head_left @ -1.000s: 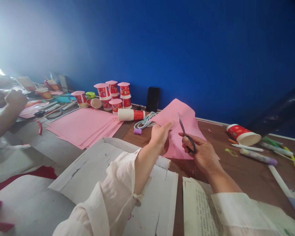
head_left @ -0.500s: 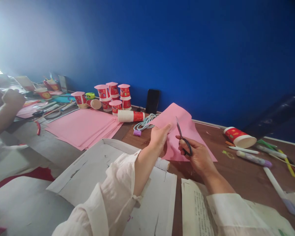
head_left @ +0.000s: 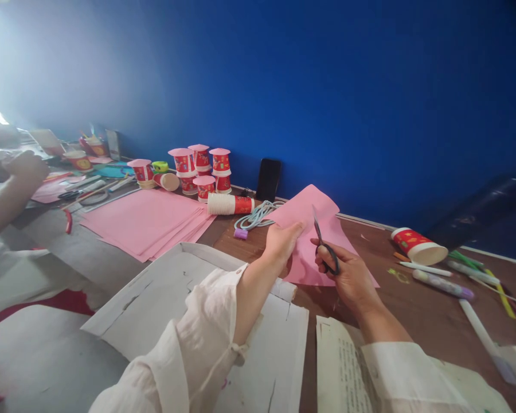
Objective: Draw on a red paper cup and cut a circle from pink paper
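My left hand (head_left: pixel 280 243) holds the near left edge of a pink paper sheet (head_left: pixel 308 219) lifted above the brown table. My right hand (head_left: pixel 348 274) grips black-handled scissors (head_left: pixel 322 241), their blades pointing up across the sheet's middle. Both sleeves are cream-coloured. The sheet's far corner curls up toward the blue wall.
A stack of pink sheets (head_left: pixel 144 221) lies to the left, with red paper cups (head_left: pixel 200 169) behind it, one row of cups (head_left: pixel 229 203) lying down, a cable (head_left: pixel 255 215) and a black phone (head_left: pixel 268 179). Another cup (head_left: pixel 418 245) and pens (head_left: pixel 442 284) lie right. Another person's hand (head_left: pixel 23 169) works far left.
Both hands with the sheet and scissors have shifted only slightly; the scissors stay in the paper. The view has drifted a little.
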`<act>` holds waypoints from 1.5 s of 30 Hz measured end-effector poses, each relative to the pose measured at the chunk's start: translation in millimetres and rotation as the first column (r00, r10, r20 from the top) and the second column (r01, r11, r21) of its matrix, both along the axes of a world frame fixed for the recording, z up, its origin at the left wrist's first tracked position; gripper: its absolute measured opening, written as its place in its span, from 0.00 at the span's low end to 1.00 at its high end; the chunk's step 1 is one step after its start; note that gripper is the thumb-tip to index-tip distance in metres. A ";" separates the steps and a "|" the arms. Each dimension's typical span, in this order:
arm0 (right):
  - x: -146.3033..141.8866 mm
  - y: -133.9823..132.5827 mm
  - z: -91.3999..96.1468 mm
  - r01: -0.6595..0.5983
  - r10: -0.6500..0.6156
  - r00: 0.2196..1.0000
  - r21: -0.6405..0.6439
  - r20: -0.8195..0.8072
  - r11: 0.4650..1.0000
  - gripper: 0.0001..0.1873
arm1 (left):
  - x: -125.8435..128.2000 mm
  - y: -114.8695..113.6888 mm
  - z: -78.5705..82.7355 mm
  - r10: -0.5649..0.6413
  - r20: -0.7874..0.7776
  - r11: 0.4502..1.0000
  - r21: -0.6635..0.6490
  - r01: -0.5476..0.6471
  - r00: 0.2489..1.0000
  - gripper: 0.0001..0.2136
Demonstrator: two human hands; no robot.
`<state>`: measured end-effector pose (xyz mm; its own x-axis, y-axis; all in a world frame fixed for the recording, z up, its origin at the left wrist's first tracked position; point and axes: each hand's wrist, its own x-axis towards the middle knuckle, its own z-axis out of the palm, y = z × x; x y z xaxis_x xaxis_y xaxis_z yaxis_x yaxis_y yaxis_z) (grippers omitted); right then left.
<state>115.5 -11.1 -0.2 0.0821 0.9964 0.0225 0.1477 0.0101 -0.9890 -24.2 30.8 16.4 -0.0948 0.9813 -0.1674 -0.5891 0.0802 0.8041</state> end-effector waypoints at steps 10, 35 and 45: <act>3.7 1.8 -1.9 -0.016 0.016 1.000 0.014 -0.021 1.000 0.29 | -3.2 -0.8 3.9 -0.021 -0.140 0.988 0.149 0.042 0.990 0.14; -3.9 -1.2 -3.0 -0.028 0.023 0.994 -0.047 -0.108 0.998 0.28 | 5.5 7.7 -9.9 0.029 0.072 0.997 0.069 -0.034 0.997 0.21; -1.0 -1.2 -2.9 -0.039 0.035 0.996 -0.051 -0.078 0.998 0.30 | 6.1 9.8 -15.8 -0.032 0.055 0.999 0.023 0.031 0.998 0.20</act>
